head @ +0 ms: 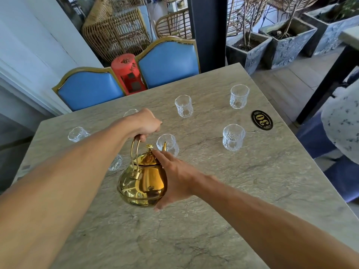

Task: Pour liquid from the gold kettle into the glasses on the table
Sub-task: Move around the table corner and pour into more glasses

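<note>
On the grey stone-look table [194, 230], the far-left cut-pattern glass [77, 134] stands empty. A second glass [116, 162] shows only partly behind the left forearm and the kettle, and a third glass [131, 112] is just a rim above the left hand [144, 123]. That hand's fingers are curled tightly round the top of the looped handle, holding the gold kettle [141, 183] up near the middle of the table, tilted forward. The kettle is round-bellied and mirror-polished, with a domed lid, a small ribbed knob [149, 146] and a short curved spout [164, 146]. The spout tip lies at the rim of the middle glass [169, 145]; whether liquid is running cannot be told. The right hand [178, 177] lies flat against the kettle's right side, fingers straight, the forefinger reaching the lid beside the knob and the thumb under the base. Further right stand three more clear glasses: one at the far side [184, 105], one nearer [233, 137] and one at the far right [239, 96]. Just right of these, a black oval plaque [262, 120] on the tabletop reads "30" in gold numerals.
</note>
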`<action>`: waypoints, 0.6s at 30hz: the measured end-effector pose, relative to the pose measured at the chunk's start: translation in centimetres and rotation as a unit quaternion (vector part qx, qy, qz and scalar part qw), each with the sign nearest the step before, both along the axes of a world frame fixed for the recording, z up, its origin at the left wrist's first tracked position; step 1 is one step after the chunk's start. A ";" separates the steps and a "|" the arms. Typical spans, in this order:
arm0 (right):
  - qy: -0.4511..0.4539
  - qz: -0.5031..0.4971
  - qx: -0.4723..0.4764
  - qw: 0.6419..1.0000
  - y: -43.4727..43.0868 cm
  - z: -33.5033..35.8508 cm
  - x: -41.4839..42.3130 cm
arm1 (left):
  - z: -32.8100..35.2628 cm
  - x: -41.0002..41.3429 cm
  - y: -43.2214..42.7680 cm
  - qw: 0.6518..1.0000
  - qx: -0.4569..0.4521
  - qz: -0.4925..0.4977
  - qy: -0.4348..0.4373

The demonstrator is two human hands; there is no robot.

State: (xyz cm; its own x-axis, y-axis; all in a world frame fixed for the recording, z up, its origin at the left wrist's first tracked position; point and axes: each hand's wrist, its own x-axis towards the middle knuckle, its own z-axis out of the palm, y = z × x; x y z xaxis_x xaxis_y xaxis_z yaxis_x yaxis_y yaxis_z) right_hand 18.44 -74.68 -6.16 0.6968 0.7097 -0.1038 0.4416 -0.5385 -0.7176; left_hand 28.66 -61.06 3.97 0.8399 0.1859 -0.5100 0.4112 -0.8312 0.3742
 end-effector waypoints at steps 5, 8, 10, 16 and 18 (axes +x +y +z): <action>-0.003 0.004 0.003 1.000 -0.1 0.2 -0.1 | -0.1 0.0 0.2 1.000 -0.002 0.003 0.010; 0.000 0.005 0.002 1.000 0.1 0.3 -0.2 | 0.0 0.0 0.5 1.000 -0.007 0.006 0.016; -0.002 0.004 0.002 1.000 0.2 0.4 -0.2 | 0.1 0.0 0.6 1.000 -0.009 0.006 0.018; 0.006 0.004 0.008 1.000 0.5 0.8 -0.1 | 0.2 0.1 1.1 1.000 -0.008 0.012 0.015; 0.012 0.006 0.011 1.000 0.6 0.8 -0.1 | 0.2 0.1 1.2 1.000 -0.006 0.017 0.014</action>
